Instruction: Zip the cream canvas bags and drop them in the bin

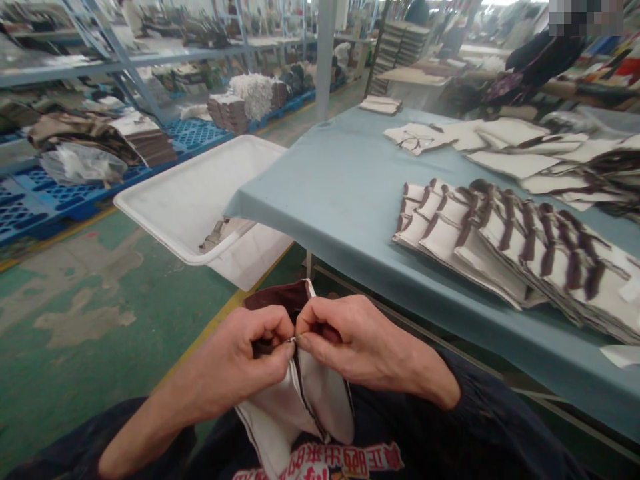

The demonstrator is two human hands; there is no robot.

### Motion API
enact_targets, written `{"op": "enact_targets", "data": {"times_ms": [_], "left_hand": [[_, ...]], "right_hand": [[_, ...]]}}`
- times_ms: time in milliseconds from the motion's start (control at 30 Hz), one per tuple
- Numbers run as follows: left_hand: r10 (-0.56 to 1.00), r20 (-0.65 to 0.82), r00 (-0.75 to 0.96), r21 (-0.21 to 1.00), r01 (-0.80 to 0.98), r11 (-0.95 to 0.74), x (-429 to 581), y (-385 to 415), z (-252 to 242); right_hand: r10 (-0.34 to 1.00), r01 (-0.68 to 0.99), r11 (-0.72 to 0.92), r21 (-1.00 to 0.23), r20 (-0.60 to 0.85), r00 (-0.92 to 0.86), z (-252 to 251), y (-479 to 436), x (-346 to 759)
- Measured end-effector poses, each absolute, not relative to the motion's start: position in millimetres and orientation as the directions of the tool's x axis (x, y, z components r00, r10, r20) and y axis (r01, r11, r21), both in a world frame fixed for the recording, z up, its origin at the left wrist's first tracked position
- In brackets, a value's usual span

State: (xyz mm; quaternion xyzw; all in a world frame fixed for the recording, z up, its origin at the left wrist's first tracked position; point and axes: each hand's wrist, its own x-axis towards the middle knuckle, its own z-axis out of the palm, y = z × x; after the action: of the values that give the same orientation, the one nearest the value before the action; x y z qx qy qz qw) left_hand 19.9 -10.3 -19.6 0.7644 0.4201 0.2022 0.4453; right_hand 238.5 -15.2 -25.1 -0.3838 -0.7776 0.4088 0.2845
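Note:
A sewn fabric piece (326,393), off-white with dark brown edging and a brown part at its far end, hangs in front of my body. My left hand (257,347) pinches it near the top of a dark seam. Right beside it, my right hand (340,337) pinches the same spot, thumb and forefinger pressed together. The fingertips of both hands nearly touch. Whatever small detail lies between them is hidden. The lower part of the piece drapes down over my dark clothing.
A table with a blue-grey cover (320,180) stands ahead and right. On it lie a row of overlapping white-and-brown fabric pieces (505,240), scissors (417,141) and more cut pieces (530,157). Left are a white plastic tub (165,207) and blue pallets (30,200). A person (545,60) is at the back right.

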Motion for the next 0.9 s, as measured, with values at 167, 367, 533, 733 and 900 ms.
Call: {"op": "enact_targets", "data": {"times_ms": [167, 367, 533, 733, 900], "left_hand": [[0.836, 0.140, 0.530, 0.710, 0.535, -0.458, 22.6, -16.6, -22.2], [0.745, 0.342, 0.572, 0.557, 0.515, -0.651, 20.3, -22.4, -28.0], [0.622, 0.448, 0.643, 0.439, 0.447, -0.779, 16.9, -22.7, -26.9], [0.515, 0.482, 0.708, 0.336, 0.394, -0.856, 17.5, -19.9, -20.3], [0.433, 0.465, 0.773, 0.263, 0.346, -0.901, 14.8, -15.4, -20.3]], "right_hand": [[0.850, 0.393, 0.314, -0.864, 0.072, -0.521, -22.7, -14.7, 238.3], [0.857, 0.613, 0.390, -0.688, 0.027, -0.515, -15.1, -17.3, 232.7], [0.832, 0.538, 0.372, -0.756, 0.015, -0.554, -10.6, -18.7, 236.0], [0.772, 0.197, 0.005, -0.980, -0.121, -0.624, -14.3, -14.3, 246.1], [0.747, -0.057, -0.317, -0.947, -0.212, -0.630, -39.2, -17.9, 243.1]]}}
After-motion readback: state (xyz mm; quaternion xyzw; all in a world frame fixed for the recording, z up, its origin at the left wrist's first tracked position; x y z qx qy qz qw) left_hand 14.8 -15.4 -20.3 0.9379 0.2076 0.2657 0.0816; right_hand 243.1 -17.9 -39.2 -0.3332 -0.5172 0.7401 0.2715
